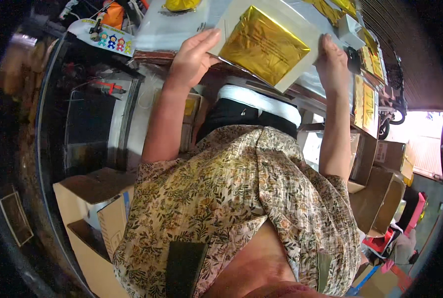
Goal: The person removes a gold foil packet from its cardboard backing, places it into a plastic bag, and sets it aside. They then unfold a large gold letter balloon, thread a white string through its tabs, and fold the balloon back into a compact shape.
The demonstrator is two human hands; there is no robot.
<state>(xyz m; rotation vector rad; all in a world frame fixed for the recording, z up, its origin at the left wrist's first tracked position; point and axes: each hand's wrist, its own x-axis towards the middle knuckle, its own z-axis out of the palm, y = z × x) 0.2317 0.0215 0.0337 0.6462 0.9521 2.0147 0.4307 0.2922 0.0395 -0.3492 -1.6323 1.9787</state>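
In the head view, we see both bare hands raised at the near edge of a plastic-covered table (159, 30), holding a translucent sheet (297, 21) between them. The left hand (194, 57) pinches the sheet's left edge, its thumb and fingers closed on it. The right hand (335, 62) grips the opposite edge, fingertips closed there too. A squarish gold foil piece (268, 44) sits tilted in the middle of the sheet, between the hands and touching neither; we cannot tell whether it lies inside the sheet or on top of it. Its surface is creased and shiny.

Beyond the left hand we find another gold item (181, 4) on the table, cut off by the upper rim. Just beyond the right hand stands a small white box (351, 31), and beside the right forearm we see a yellow-fronted box (364, 104). Below, a patterned shirt (231, 184) fills the middle, with an open cardboard box (72, 213) on its left and a brown carton (373, 201) on its right.
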